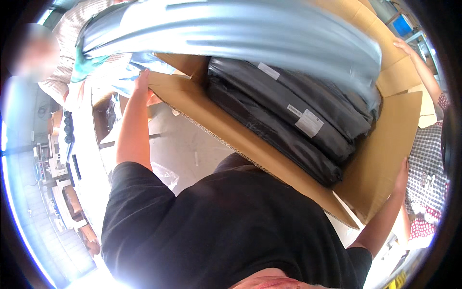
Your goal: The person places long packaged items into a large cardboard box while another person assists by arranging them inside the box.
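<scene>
A large open cardboard box (202, 108) lies in front of me, its flaps spread. Inside, several long black plastic-wrapped packages (293, 113) lie side by side, some with white labels. At the left, my left hand (144, 83) is closed on the corner of the near flap. My right hand (402, 172) is at the outer edge of the right flap, gripping it, its fingers partly hidden. A long, shiny grey plastic-covered bundle (231, 36), smeared by motion, stretches over the box's far side and hides part of the contents.
A co-worker in a knit top (72, 33) stands at the far left beside the bundle. On the right, another person's hand (403, 46) touches a raised far flap; that person wears a checked apron (426, 159). Clear plastic film (166, 176) lies on the floor at left.
</scene>
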A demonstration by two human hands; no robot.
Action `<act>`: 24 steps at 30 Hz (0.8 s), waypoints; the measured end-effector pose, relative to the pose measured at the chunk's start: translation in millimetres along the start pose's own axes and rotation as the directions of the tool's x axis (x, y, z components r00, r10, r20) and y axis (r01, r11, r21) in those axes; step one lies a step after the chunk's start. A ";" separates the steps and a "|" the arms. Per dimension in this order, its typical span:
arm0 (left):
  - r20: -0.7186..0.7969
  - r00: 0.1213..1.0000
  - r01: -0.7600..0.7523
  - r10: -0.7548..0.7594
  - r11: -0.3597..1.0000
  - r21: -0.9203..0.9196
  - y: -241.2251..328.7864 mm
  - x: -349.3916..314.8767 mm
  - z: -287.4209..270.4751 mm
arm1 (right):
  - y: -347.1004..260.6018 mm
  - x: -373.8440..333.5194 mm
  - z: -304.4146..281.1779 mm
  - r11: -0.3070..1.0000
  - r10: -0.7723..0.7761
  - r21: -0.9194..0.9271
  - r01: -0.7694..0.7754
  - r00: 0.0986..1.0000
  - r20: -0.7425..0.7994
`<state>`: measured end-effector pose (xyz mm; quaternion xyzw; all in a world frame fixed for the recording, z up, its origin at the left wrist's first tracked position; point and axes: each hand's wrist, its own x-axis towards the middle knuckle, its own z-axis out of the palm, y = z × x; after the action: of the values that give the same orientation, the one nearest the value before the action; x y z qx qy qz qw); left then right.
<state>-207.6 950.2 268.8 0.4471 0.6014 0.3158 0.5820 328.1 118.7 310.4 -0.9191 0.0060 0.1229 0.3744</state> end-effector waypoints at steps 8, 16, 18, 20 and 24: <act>0.031 0.999 0.014 -0.010 0.992 -0.129 2.9 -10.1 16.2 | -29.6 -35.4 -18.2 0.668 0.188 0.649 -0.364 0.927 0.325; -0.048 0.999 0.007 -0.005 0.999 0.034 -2.0 5.4 0.3 | 14.2 -4.1 -1.3 0.915 0.075 0.392 -0.091 0.996 0.054; -0.063 0.998 0.002 -0.003 1.000 -0.012 1.5 -21.5 12.4 | 23.1 0.2 2.8 0.946 0.055 0.318 -0.057 0.998 0.015; 0.007 1.000 0.009 -0.009 0.997 -0.077 -4.2 -13.0 9.3 | 30.6 3.0 5.9 0.952 0.052 0.303 -0.050 0.999 0.001; 0.016 1.000 -0.014 0.017 0.978 -0.208 -8.4 -8.1 -2.6 | 38.0 14.5 15.7 0.879 0.100 0.468 -0.094 0.995 0.012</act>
<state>-212.2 939.9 264.9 0.3914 0.5562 0.3774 0.6285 334.8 103.4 270.1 -0.8010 0.0837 0.1306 0.5782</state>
